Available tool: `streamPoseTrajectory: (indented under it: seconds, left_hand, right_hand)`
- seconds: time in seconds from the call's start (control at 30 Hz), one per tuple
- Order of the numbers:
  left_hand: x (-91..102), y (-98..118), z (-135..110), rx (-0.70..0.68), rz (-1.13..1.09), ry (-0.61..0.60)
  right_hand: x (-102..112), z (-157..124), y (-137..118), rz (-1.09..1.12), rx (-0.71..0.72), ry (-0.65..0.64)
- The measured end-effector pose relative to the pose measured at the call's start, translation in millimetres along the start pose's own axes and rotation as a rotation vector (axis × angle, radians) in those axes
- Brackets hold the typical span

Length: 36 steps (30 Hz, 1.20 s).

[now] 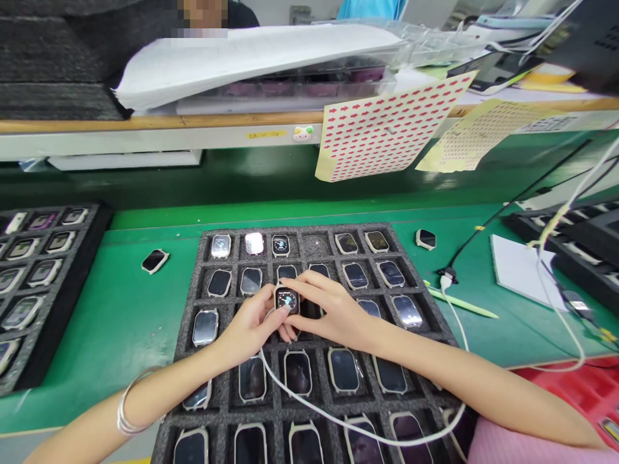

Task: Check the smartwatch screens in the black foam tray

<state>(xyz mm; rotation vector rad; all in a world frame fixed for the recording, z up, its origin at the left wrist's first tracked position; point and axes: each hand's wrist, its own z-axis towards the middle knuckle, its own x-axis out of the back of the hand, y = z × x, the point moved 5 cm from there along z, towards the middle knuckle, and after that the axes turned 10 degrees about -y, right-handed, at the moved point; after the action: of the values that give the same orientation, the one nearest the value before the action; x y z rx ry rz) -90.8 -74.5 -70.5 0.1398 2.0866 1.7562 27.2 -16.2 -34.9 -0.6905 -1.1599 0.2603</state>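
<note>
Between both hands, above the middle of a dark foam tray (316,243), is a smartwatch body (286,298) without a strap, its screen lit with a dial. My left hand (261,316) grips it from the left, the thumb on the lower screen. From the right, my right hand (329,309) holds the watch's edge with thumb and fingers. A white cable (300,401) runs from beneath my left hand across the tray to the right; its end at the watch is hidden. Rows of similar watch bodies sit in the tray's compartments, a few with lit screens.
Loose watches lie left (155,260) and right (426,239) of the tray. Another filled tray (72,309) stands at the left. At right are a cable plug (447,278), a green pen (464,301) and a white pad (525,270). Arrow-sticker sheets (387,129) hang from the shelf.
</note>
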Motion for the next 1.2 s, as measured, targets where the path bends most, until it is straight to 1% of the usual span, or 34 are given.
streamPoseTrajectory:
  seconds: [0.17, 0.43, 0.63, 1.2]
  left_hand:
    - [1.0, -0.3, -0.3, 0.015, 0.041, 0.010]
    - [2.1, -1.9, -0.8, 0.028, 0.044, 0.010]
    - [2.8, -2.2, -1.9, 0.035, 0.035, 0.023]
    - [2.1, -4.5, -2.7, 0.038, 0.039, 0.032]
  right_hand:
    - [1.0, 0.1, 0.4, 0.030, 0.018, 0.009]
    - [1.9, 1.3, -0.1, 0.052, 0.043, 0.011]
    - [2.7, 1.1, 0.0, 0.054, 0.023, 0.002]
    - [2.0, -0.1, 1.5, 0.052, 0.028, 0.001]
